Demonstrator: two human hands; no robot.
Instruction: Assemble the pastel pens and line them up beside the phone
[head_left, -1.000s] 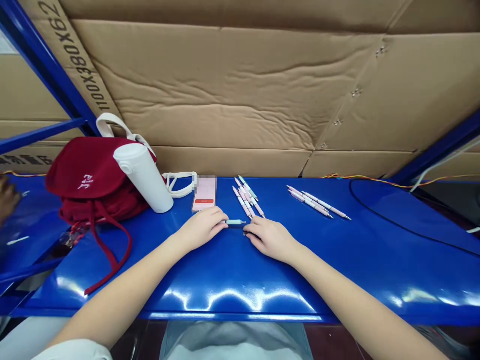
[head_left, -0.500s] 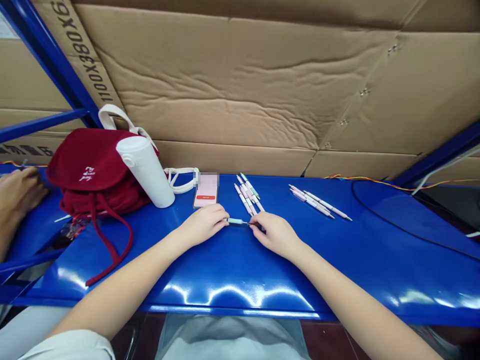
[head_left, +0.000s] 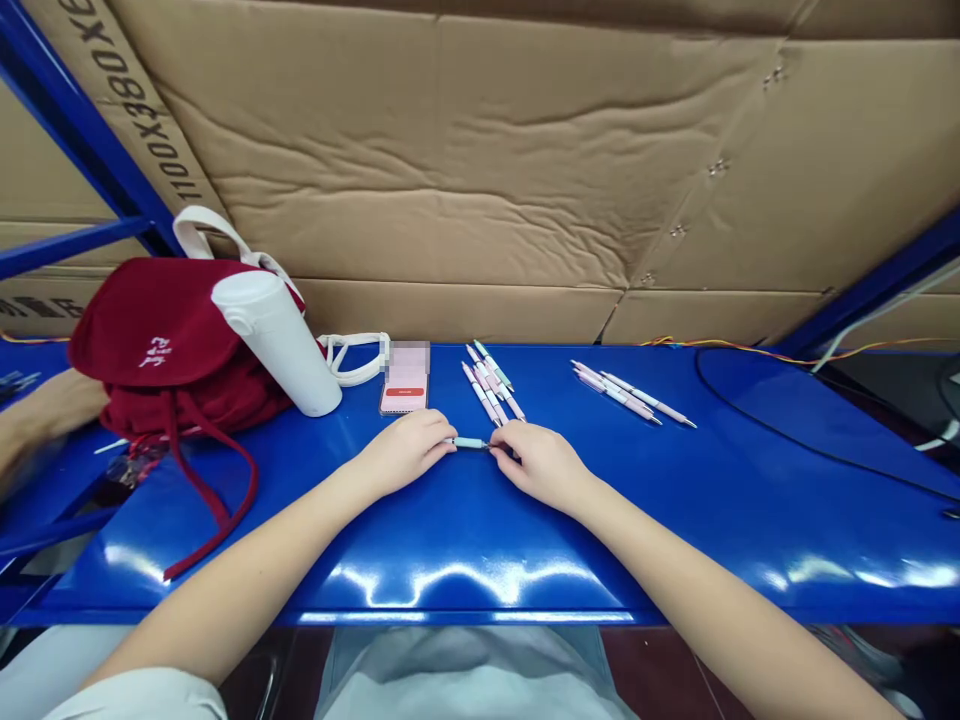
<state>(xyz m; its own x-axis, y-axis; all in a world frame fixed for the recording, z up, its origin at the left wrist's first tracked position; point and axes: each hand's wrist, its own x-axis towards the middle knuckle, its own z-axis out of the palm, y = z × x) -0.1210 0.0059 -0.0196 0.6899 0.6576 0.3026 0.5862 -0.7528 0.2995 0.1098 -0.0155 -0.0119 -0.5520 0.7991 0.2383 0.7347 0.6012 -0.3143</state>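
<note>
A pale green pen (head_left: 469, 443) is held level just above the blue tabletop (head_left: 480, 540). My left hand (head_left: 407, 452) is closed round its left end. At the pen's tip, the fingers of my right hand (head_left: 541, 465) are pinched together; whether they grip the tip itself or a small part there is hidden. Just behind my right hand lies a loose group of pink, white and green pens (head_left: 491, 385). Further right, several pink and white pens (head_left: 628, 395) lie side by side.
A phone (head_left: 405, 378) lies behind my left hand. To the left, a white bottle (head_left: 281, 345) leans against a red bag (head_left: 157, 330) with a trailing strap. A black cable (head_left: 795, 445) crosses the right side. Another person's hand (head_left: 52, 415) is at far left. Cardboard (head_left: 450, 150) stands behind.
The view has shifted slightly. My right fingers sit a little closer to the green pen, with less of its tip showing. The other person's hand at far left has moved toward the bag.
</note>
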